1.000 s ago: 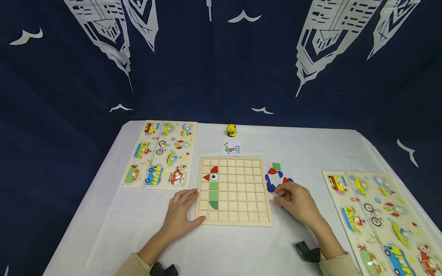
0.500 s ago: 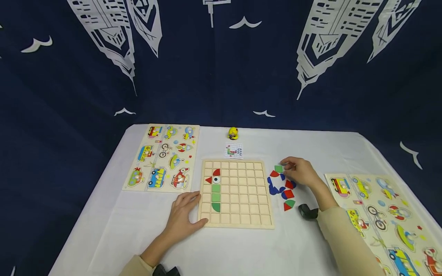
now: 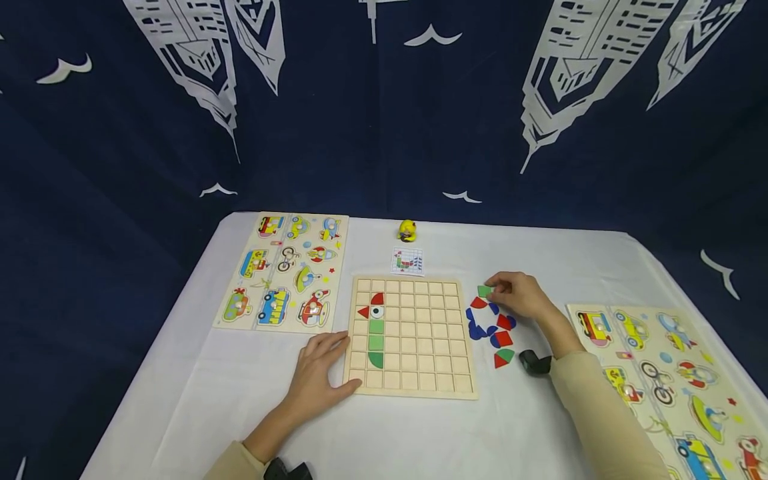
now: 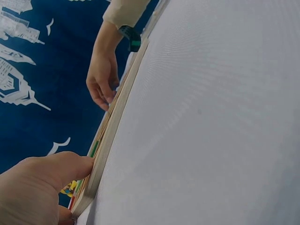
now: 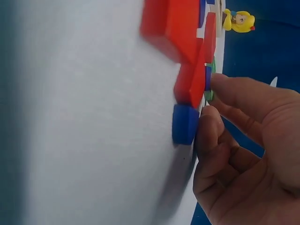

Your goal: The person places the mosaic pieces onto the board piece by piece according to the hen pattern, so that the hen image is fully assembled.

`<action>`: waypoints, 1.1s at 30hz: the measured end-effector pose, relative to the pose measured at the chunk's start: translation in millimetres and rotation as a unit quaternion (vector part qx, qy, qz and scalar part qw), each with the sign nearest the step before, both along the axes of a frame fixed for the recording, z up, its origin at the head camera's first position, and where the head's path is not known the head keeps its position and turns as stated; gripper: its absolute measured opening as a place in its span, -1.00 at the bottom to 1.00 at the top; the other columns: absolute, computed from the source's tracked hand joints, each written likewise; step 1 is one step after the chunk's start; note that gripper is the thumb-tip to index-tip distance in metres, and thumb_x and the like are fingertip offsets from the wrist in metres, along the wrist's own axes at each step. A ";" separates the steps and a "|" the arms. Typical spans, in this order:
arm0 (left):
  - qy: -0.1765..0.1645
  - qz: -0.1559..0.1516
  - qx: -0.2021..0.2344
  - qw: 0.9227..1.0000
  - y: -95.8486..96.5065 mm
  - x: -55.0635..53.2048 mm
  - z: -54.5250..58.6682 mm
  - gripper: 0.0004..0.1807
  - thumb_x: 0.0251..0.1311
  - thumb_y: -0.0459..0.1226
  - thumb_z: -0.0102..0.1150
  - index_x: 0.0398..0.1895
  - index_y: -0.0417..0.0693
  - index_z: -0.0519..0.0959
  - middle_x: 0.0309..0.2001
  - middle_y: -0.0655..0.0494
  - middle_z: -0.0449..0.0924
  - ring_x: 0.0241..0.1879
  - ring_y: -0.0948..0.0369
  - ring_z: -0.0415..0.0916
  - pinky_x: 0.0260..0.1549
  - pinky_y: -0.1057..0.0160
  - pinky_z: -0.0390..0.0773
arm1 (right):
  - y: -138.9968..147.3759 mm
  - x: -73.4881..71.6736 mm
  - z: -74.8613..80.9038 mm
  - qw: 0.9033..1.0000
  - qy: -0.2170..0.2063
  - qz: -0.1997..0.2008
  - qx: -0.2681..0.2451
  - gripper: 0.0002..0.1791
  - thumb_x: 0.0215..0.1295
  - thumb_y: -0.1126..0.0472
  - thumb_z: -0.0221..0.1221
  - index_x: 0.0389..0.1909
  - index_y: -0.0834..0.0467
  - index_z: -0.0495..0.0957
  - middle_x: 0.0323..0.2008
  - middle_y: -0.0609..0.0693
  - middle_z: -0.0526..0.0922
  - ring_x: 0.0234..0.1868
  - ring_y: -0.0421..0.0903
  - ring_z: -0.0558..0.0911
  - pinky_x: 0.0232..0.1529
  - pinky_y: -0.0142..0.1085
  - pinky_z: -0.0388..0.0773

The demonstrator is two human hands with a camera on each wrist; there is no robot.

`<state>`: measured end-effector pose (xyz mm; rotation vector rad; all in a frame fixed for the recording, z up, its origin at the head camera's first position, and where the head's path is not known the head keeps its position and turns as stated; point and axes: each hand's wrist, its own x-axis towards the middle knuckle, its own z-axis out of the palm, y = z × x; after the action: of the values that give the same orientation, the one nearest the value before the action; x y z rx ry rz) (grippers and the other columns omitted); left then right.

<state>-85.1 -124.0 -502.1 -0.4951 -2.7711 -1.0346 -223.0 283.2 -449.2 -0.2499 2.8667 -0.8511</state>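
My left hand (image 3: 318, 380) rests at the near left corner of a wooden grid board (image 3: 423, 360), thumb on its front edge and fingers along its left edge. Red, white and green pieces (image 3: 376, 327) form a column in the board's left cells. Right of the board, my right hand (image 3: 522, 295) pinches a green square block (image 3: 483, 291) between thumb and fingertips; in the right wrist view the fingers partly hide this green block (image 5: 209, 95). Close below lie a red piece (image 3: 478, 303), blue pieces (image 3: 477, 332) and a red-and-green pair (image 3: 503, 359).
A small pattern card (image 3: 407, 261) and a yellow duck figure (image 3: 407, 231) stand behind the board. Picture puzzle boards lie at the left (image 3: 282, 273) and the right (image 3: 660, 373). A dark patterned curtain (image 3: 384, 133) hangs behind the white table.
My right hand has moved away from the nearer loose pieces, up to the green square block at the far end, and has taken hold of it. My left hand stays at the board.
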 end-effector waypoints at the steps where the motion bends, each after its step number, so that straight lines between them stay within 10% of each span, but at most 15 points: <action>1: 0.000 0.000 0.001 1.000 0.0 -0.2 -0.2 -0.17 -0.16 -0.06 0.51 0.24 -0.22 0.50 0.30 0.06 0.46 0.28 0.08 0.23 0.17 -0.03 0.25 | 0.2 -0.2 -0.4 1.000 0.001 0.001 0.001 -0.71 0.21 0.28 0.27 -0.07 0.31 0.62 -0.42 0.04 0.56 -0.38 -0.07 0.45 -0.31 -0.29 0.41; 16: 0.000 -0.001 0.000 1.000 -0.4 -1.4 -1.8 -0.17 -0.16 -0.06 0.52 0.24 -0.24 0.50 0.30 0.05 0.44 0.28 0.07 0.22 0.17 -0.05 0.25 | -17.0 13.5 9.2 0.998 0.040 -0.027 -0.027 -0.73 0.12 0.28 0.34 -0.19 0.34 0.63 -0.41 0.09 0.64 -0.43 -0.12 0.52 -0.39 -0.39 0.48; 33: -0.005 -0.002 0.004 1.000 -0.4 0.0 2.5 -0.18 -0.16 -0.07 0.52 0.23 -0.24 0.51 0.29 0.04 0.46 0.28 0.05 0.22 0.16 -0.04 0.25 | -150.1 96.0 5.2 0.982 0.018 0.148 -0.116 -0.83 -0.01 0.36 0.40 -0.37 0.19 0.63 -0.56 -0.17 0.52 -0.53 -0.32 0.45 -0.47 -0.47 0.46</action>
<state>-85.1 -124.4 -499.6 -0.4974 -2.7741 -1.0523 -127.0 133.1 -444.0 -0.7026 2.6609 -1.1230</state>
